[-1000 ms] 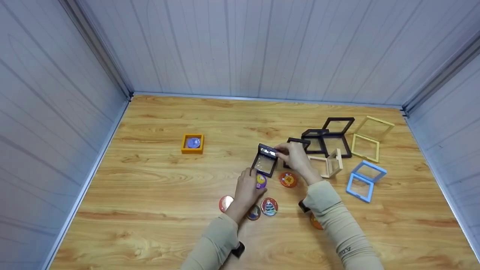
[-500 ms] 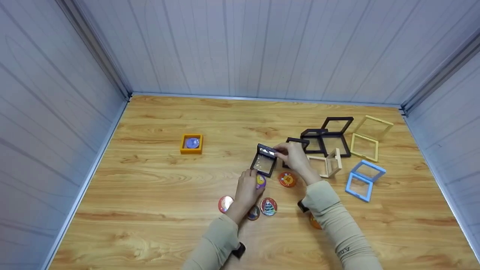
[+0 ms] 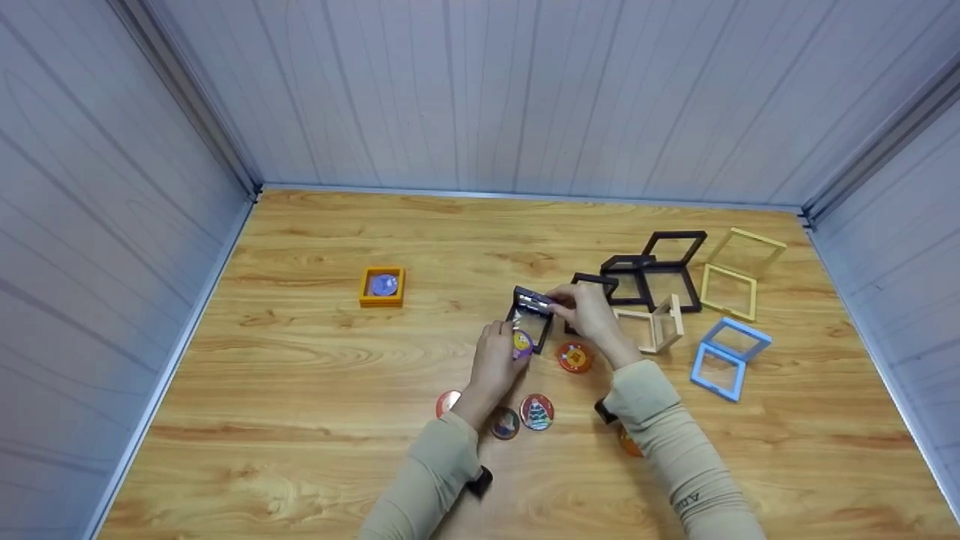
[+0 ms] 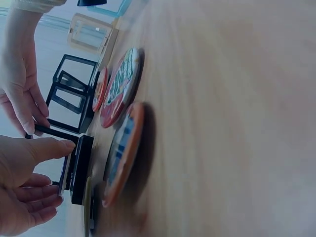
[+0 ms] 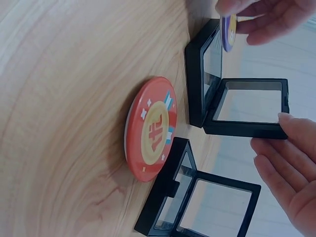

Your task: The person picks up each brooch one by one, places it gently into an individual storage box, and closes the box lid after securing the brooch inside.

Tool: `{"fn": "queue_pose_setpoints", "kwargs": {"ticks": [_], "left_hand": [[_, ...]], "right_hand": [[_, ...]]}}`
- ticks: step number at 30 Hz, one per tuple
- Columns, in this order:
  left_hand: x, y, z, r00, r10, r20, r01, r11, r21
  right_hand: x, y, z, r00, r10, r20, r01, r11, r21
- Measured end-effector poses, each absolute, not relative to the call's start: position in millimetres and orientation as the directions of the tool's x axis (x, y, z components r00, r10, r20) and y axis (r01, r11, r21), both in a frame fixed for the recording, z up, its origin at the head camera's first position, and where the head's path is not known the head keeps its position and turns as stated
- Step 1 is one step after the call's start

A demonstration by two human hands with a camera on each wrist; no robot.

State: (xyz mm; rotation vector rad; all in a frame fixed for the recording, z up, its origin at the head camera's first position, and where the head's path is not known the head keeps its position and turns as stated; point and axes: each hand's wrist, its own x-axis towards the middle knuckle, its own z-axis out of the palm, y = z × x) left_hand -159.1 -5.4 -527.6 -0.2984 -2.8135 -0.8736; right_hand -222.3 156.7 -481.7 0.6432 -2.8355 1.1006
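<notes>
My left hand (image 3: pixel 495 360) pinches a round purple-and-yellow pin badge (image 3: pixel 522 344) by its edge. It holds the badge over the near part of the lower half of an opened black display frame (image 5: pixel 195 79). With thumb and fingers, my right hand (image 3: pixel 592 311) grips the frame's raised lid (image 5: pixel 276 129) at its corner. In the right wrist view, clear film spans both halves of that frame. An orange-red badge (image 3: pixel 575 358) lies on the table just below my right hand.
Toward me lie a Christmas-tree badge (image 3: pixel 537 412), a dark badge (image 3: pixel 505 423) and others. Right, several opened frames stand: black (image 3: pixel 675 270), yellow (image 3: pixel 731 292), cream (image 3: pixel 667 330), blue (image 3: pixel 720 364). At left, an orange frame (image 3: pixel 382 301) holds a purple badge.
My left hand has lifted the purple-and-yellow badge from the table in front of the black frame and brought it forward over its lower half. My right hand keeps hold of the lid.
</notes>
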Motion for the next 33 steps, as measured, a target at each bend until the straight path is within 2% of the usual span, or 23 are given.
{"fn": "queue_pose_setpoints", "kwargs": {"ticks": [7,17,33], "left_hand": [[-174,-3,-530,-0.966,0.12,0.229,0.227,0.82,0.526],[-188,7,-537,-0.957,0.114,0.267,0.237,0.837,0.492],[-196,15,-540,-0.958,0.106,0.265,0.224,0.853,0.471]], "right_hand": [[-223,157,-482,-0.905,-0.377,0.195,-0.41,0.658,-0.631],[-222,157,-482,-0.922,-0.358,0.146,-0.363,0.673,-0.644],[-222,157,-479,-0.928,-0.359,0.1,-0.334,0.679,-0.654]]}}
